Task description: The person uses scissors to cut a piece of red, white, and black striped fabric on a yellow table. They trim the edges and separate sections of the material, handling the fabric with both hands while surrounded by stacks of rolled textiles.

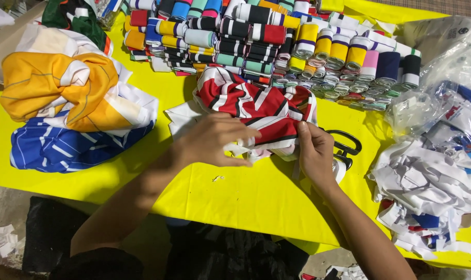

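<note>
Both hands, left hand [214, 140] and right hand [314, 153], pinch red-striped fabric [256, 106] beside scissors [344, 145].

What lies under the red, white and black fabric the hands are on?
The yellow table cover and black scissors poking out beside the right hand. The scissor blades are hidden.

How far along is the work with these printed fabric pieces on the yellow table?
Seemingly done: many rolled striped bands lie in rows at the back, and white offcuts are heaped at the right. In hand: the left hand and right hand grip the red, white and black fabric, with black scissors beside it. Seemingly left: the orange, white and blue fabric pile lies untouched at the left.
</note>
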